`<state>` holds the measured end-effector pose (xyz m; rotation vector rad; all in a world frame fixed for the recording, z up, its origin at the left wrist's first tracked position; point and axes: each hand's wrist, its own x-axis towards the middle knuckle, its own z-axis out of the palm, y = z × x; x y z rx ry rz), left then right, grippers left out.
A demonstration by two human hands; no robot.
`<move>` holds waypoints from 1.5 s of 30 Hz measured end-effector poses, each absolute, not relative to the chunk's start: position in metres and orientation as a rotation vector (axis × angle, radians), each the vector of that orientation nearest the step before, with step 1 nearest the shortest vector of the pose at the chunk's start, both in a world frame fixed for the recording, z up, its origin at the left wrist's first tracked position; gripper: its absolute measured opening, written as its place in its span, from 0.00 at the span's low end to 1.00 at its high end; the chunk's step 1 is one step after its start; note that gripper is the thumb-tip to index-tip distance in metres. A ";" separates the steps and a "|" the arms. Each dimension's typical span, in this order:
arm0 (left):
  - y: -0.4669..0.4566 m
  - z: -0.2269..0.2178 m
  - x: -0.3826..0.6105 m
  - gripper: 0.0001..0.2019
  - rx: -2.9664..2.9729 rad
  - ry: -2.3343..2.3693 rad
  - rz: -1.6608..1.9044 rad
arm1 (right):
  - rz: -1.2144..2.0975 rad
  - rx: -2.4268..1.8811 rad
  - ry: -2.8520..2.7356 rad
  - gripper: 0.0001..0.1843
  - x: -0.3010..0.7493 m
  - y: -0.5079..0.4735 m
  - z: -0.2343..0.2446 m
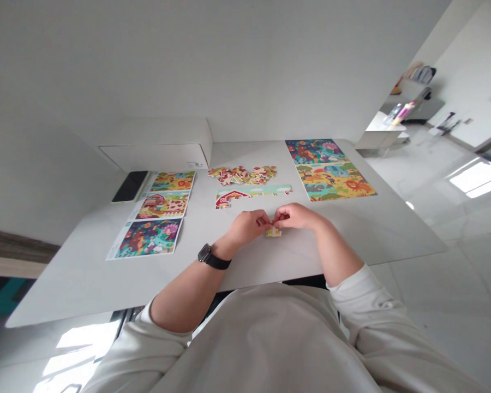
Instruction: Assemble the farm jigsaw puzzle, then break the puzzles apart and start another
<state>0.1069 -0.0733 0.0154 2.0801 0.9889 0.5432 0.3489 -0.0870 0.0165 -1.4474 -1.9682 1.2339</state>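
My left hand (249,225) and my right hand (297,216) meet over the middle of the white table (85,284), fingers pinched together on small jigsaw pieces (273,232) that rest on the tabletop. A black watch sits on my left wrist. Just beyond my hands lies a joined strip of puzzle (251,194) with a red barn at its left end. Behind that strip is a loose heap of puzzle pieces (243,174).
Two finished puzzles (329,169) lie at the right. Three picture cards (159,215) lie in a column at the left, beside a black phone (130,186). A white box (155,147) stands at the back left. The floor is to the right.
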 end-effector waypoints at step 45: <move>-0.083 0.018 0.102 0.14 2.678 0.757 0.291 | 0.806 -1.611 -2.352 0.05 0.337 -0.101 0.019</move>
